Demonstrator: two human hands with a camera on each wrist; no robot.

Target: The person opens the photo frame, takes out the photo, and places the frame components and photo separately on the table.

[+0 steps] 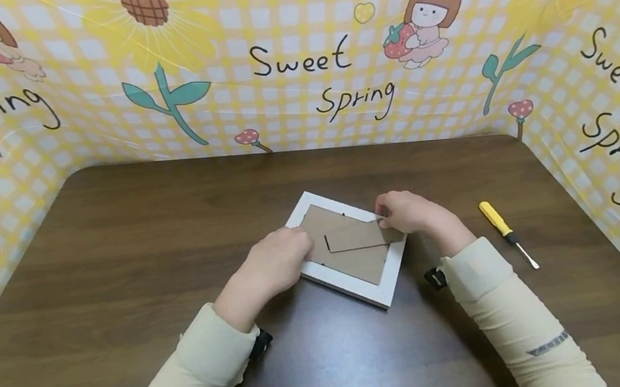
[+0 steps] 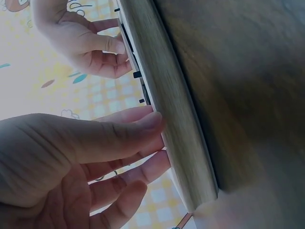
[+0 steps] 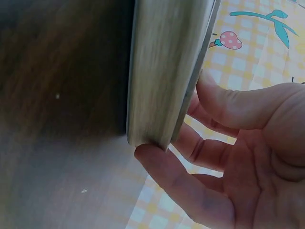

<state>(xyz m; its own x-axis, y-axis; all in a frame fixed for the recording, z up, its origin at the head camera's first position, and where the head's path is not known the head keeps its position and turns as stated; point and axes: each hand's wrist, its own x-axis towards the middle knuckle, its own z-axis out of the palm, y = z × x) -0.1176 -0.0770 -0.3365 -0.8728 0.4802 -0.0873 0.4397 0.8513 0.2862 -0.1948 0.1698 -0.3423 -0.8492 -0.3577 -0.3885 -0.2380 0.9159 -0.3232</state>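
Note:
A white picture frame [image 1: 384, 291] lies back side up on the table, its brown backing board [image 1: 356, 267] facing me. Across the backing runs a flat brown stand leg [image 1: 354, 237], whose end reaches over the frame's right corner. My left hand [image 1: 272, 261] grips the frame at its left corner; in the left wrist view the thumb lies on the frame's edge. At the right corner my right hand [image 1: 414, 212] holds the frame, thumb at the stand leg's end and fingertips round the corner in the right wrist view. Small dark tabs [image 2: 137, 75] stick up along the backing's edge.
A yellow-handled screwdriver [image 1: 494, 217] lies right of my right forearm, its tip towards me. The dark wooden table [image 1: 117, 260] is enclosed at the back and sides by a yellow checked cloth [image 1: 284, 12] printed with flowers and lettering.

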